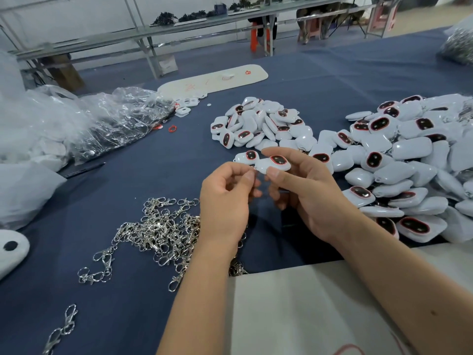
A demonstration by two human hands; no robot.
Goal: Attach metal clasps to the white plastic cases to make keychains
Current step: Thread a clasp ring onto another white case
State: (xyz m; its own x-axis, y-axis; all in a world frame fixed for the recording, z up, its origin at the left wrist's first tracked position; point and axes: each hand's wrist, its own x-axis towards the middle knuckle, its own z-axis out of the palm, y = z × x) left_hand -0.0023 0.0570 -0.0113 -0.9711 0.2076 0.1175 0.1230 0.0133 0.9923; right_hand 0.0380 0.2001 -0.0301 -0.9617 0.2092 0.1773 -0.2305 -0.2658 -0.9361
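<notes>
White plastic case sits above the blue table, pinched between the right hand's thumb and fingers. The left hand pinches something small at its edge; metal clasps lie heaped beneath.

White cases with red-rimmed black ovals, silver clasps, navy-blue tablecloth

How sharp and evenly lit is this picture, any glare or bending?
Head view: hands and held white case fairly sharp; far benches soft and bowed by the wide lens; glare spots on the clear plastic bags and metal clasps; light even, shadows faint.
</notes>
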